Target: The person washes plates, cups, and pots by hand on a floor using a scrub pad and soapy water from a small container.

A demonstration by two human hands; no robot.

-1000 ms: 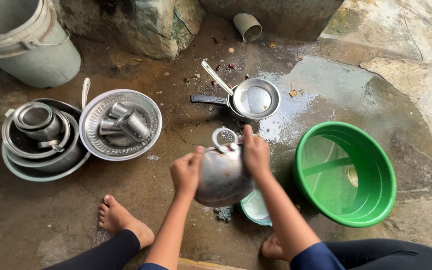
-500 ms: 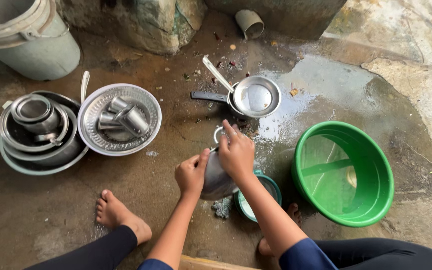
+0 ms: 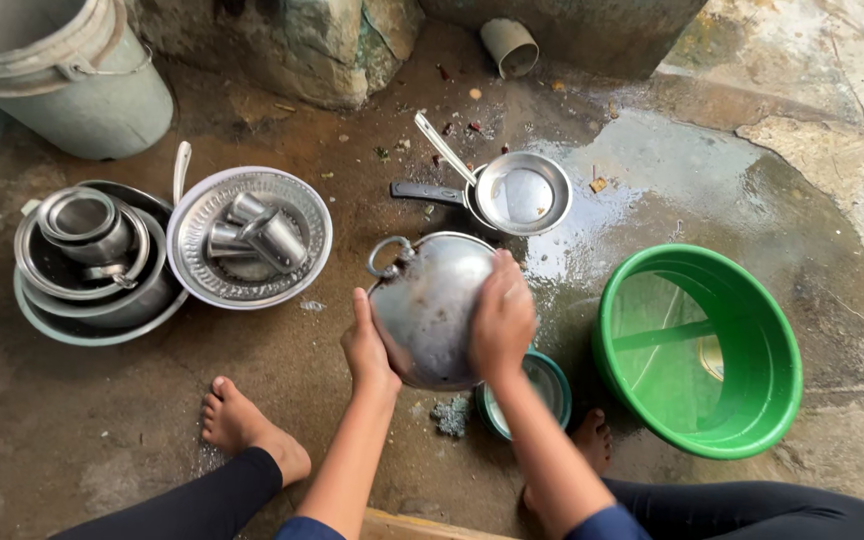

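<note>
Head view only. Round steel pot with a ring handle (image 3: 430, 305) is held tilted above the wet concrete floor (image 3: 332, 400), its outer side facing the camera, handle at upper left. Left hand (image 3: 367, 345) grips the pot's lower left rim, thumb up along the edge. Right hand (image 3: 502, 318) lies flat on the pot's right side, fingers spread and curved over the metal.

Just below the pot: small teal-rimmed round bowl (image 3: 549, 385) on the floor, partly hidden by the right forearm, and a grey scrub pad (image 3: 446, 415) beside it. Green plastic basin (image 3: 702, 350) with water sits to the right. Steel saucepan with a black handle (image 3: 522, 193) and a spoon sits beyond the pot. At left: patterned steel plate holding steel cups (image 3: 249, 237), next to nested steel bowls (image 3: 92, 262). Grey metal bucket (image 3: 62, 70) at top left. Bare feet either side.
</note>
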